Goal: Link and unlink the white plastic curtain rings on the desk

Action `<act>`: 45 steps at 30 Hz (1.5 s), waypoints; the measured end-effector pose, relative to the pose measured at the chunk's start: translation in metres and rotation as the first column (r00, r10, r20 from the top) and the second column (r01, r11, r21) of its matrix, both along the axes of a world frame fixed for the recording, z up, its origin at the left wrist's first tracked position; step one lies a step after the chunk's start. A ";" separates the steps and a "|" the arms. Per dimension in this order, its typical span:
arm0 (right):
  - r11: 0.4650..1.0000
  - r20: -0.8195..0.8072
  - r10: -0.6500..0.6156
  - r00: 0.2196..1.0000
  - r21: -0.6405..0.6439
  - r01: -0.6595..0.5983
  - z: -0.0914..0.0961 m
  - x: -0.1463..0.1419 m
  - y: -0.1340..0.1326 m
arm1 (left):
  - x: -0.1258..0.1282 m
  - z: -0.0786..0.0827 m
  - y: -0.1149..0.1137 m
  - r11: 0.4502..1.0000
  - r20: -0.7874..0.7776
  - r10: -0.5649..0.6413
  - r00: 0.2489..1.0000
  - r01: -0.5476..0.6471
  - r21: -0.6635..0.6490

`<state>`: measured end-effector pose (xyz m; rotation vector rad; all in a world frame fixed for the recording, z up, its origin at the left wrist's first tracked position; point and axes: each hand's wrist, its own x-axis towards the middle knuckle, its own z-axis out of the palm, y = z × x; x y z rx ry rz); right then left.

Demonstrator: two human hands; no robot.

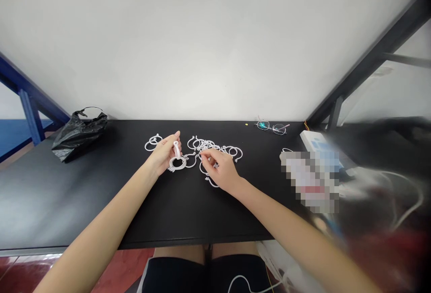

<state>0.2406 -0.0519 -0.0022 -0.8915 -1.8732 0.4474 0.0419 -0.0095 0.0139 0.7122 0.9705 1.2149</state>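
Observation:
Several white plastic rings [215, 149] lie in a loose heap in the middle of the black table [84, 203]. My left hand [163, 154] is closed round a small stack of white rings [177, 162] that rests on the table, thumb and fingers pinching its upright part. My right hand [218, 167] sits on the heap with its fingertips pinched on one ring at about the heap's left side. One separate white ring [153, 142] lies just behind my left hand.
A crumpled black plastic bag [79, 132] sits at the far left. Eyeglasses [272, 126] lie by the back wall. A white device [316, 142] with white cables and a blurred patch fill the right side. Metal frame legs stand at both ends.

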 end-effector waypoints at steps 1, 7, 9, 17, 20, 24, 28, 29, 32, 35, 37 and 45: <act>1.000 0.006 0.004 1.000 -0.004 -0.004 0.000 0.000 0.000 | -0.001 0.001 0.000 1.000 0.029 0.001 1.000 -0.001 -0.005; 0.993 0.050 0.119 0.992 -0.004 -0.119 0.000 -0.001 -0.002 | -0.005 0.004 0.002 1.000 0.223 -0.016 0.975 0.015 0.008; 0.987 0.077 0.156 0.985 0.018 -0.158 0.002 -0.002 -0.004 | -0.003 0.007 0.000 1.000 0.252 -0.022 0.967 0.025 -0.009; 0.958 0.088 0.276 0.957 0.055 -0.282 0.005 -0.006 -0.011 | 0.023 0.018 -0.023 0.987 0.053 0.005 0.999 -0.013 0.159; 0.975 0.059 0.217 0.974 0.034 -0.219 0.001 -0.007 -0.011 | 0.033 0.013 -0.033 0.966 -0.103 0.053 0.993 -0.025 0.255; 0.989 0.043 0.145 0.988 0.022 -0.146 0.002 -0.008 -0.009 | 0.038 0.008 -0.037 0.949 -0.234 0.054 0.971 0.023 0.313; 0.993 -0.022 0.109 0.994 0.042 -0.108 0.004 -0.007 -0.007 | 0.035 0.008 -0.034 0.938 -0.265 0.056 0.963 0.040 0.343; 0.995 -0.050 0.100 0.994 0.033 -0.098 0.005 -0.007 -0.006 | 0.034 0.008 -0.033 0.939 -0.264 0.051 0.963 0.044 0.341; 0.997 -0.141 0.059 0.988 -0.044 -0.066 0.006 -0.004 -0.004 | 0.032 0.008 -0.031 0.942 -0.273 0.034 0.961 0.061 0.331; 0.992 -0.211 -0.001 0.978 -0.125 -0.026 0.008 -0.002 -0.001 | 0.031 0.008 -0.030 0.934 -0.303 0.029 0.953 0.081 0.347; 0.986 -0.229 -0.037 0.973 -0.165 -0.001 0.009 -0.001 0.000 | 0.030 0.008 -0.031 0.930 -0.325 0.025 0.945 0.097 0.354; 0.980 -0.252 -0.112 0.961 -0.188 0.065 0.015 0.002 0.002 | 0.030 0.009 -0.030 0.941 -0.349 -0.005 0.937 0.123 0.315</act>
